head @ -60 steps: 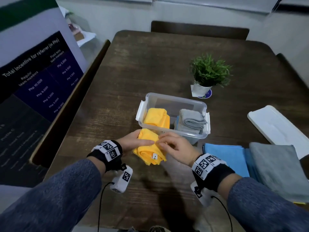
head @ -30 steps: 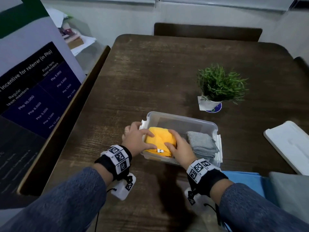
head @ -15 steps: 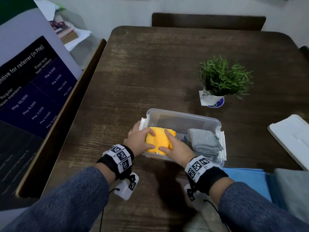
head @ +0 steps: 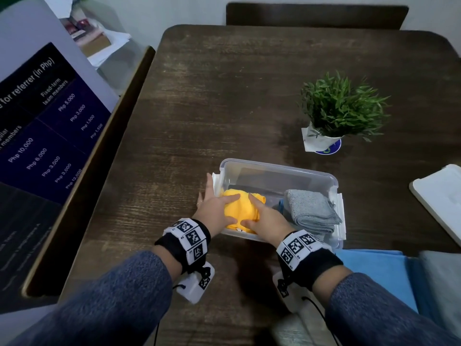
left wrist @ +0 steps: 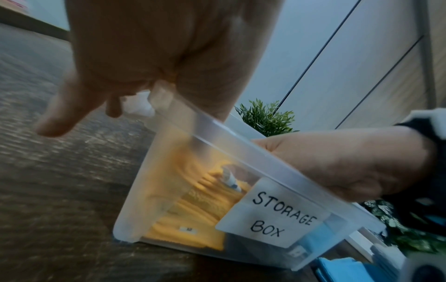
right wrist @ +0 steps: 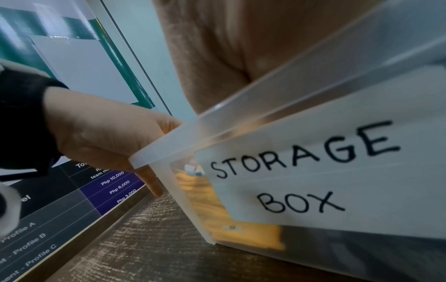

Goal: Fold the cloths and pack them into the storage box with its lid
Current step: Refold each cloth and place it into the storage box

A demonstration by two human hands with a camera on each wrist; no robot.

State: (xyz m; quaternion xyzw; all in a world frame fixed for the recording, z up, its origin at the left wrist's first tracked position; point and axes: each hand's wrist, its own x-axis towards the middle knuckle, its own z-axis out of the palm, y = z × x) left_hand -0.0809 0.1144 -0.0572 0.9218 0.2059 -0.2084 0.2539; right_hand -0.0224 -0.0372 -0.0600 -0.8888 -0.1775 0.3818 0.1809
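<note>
Filling most of the head view, a dark brown wooden table with rounded corners point(head: 224, 96) carries a clear plastic storage box point(head: 279, 168) near its front edge. Both hands reach into the box's left half: the left hand point(head: 217, 211) lies with fingers spread, thumb and forefinger on the folded yellow cloth point(head: 243, 208) and the outer fingers over the box's left rim, while the right hand point(head: 268, 221) presses flat on the same cloth with straight fingers. A folded grey cloth point(head: 309, 211) sits in the right half. The wrist views show a paper label reading STORAGE BOX point(left wrist: 277, 213) on the near wall, with yellow fabric stacked behind it. A white plastic lid point(head: 441, 196) lies well apart at the right edge. A flat blue cloth point(head: 374, 270) and a flat grey cloth point(head: 444, 275) wait front right. A small green potted plant point(head: 339, 108) stands beyond the box. A dark chair back point(head: 316, 16) stands at the far side before a pale wall, and a printed poster with Php figures point(head: 45, 126) leans at the left.
</note>
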